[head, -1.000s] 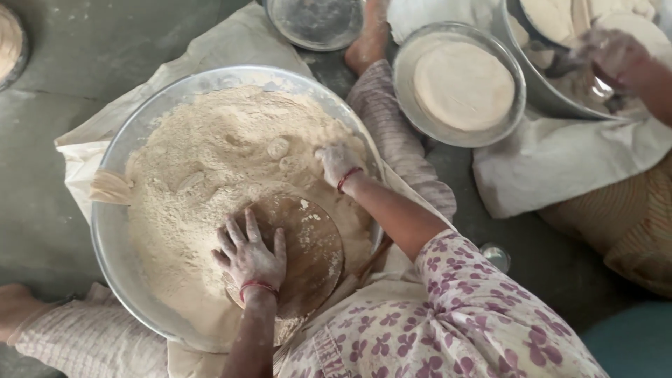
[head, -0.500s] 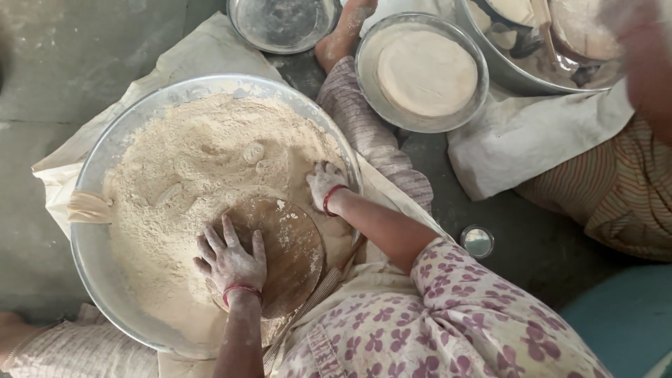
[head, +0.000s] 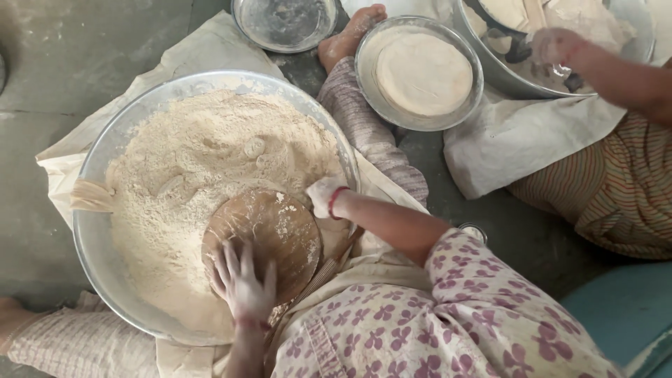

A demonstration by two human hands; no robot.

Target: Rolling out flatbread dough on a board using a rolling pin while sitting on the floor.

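from the head view, looking straight down, a wide round metal basin (head: pixel 94 231) sits on a pale cloth (head: pixel 210 52) spread over the grey floor (head: pixel 63 63), heaped with coarse tan flour (head: pixel 203 154). a round brown wooden board (head: pixel 269 227) lies half sunk in the flour at the near side of the basin. the person's left hand (head: pixel 241 283) lies flat on the board's near edge, fingers spread, pressing and gripping nothing. the right hand (head: pixel 324 194), caked in flour, is curled loosely at the basin's right rim, just beside the board; i cannot tell whether it holds a pinch of flour or nothing.

to my eye the work here is steadying the board, and it goes best with the palm kept flat and the weight over the middle, since the board sits on loose flour and could tip toward the rim.

room is tight on the right: the basin's rim is close to the person's striped knee (head: pixel 371 133), and a shallow steel plate of flat dough rounds (head: pixel 420 73) lies just past it. a smaller empty steel dish (head: pixel 283 21) sits beyond the basin. another person's hand (head: pixel 556 45) works in a big steel bowl (head: pixel 511 77) at the far right, well apart. the left side, toward bare floor, has the most free space.
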